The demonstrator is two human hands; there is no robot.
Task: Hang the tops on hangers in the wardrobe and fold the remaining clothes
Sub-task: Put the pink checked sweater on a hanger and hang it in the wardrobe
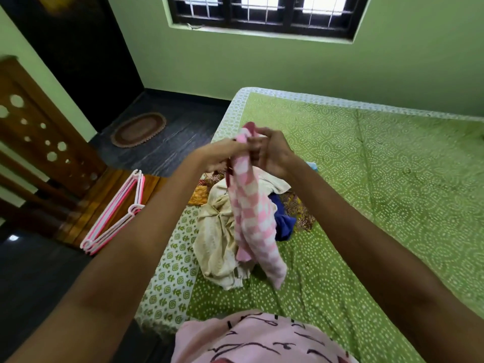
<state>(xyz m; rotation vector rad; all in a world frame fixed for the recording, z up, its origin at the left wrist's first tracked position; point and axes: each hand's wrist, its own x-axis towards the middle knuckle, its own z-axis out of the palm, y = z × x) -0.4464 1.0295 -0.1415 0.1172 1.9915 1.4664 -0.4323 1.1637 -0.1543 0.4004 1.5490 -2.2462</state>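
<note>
**Pink checked garment held up over the bed, pile still unsorted**

Far left of frame: wooden wardrobe (39,132) w/ round cut-outs. Just right of it, lower left-centre, a bunch of pink & white hangers (115,213) lies on a wooden surface beside the bed, none in use.

Centre: left hand (222,155) & right hand (272,153) meet close together, raised above the bed. Both have fingers curled in, pinching the top edge of the pink checked garment (254,218). It hangs straight down from the hands in a loose bunch, its lower end touching or just above the pile – can't tell which.

Below & behind it: clothes pile (222,231) – cream piece on top, blue & patterned bits to the right. All on the green bedspread (379,192), which fills the right half of frame.

Handling, my read: soft knit-looking fabric, light, floppy, no stiffness, so it won't hold shape by itself. Not slippery, not fragile. Can't yet tell top vs. other item while bunched. Best hold prob. at two spread points along the top edge (shoulders or waistband), hands apart, then shake out flat before hanging or folding.
</note>
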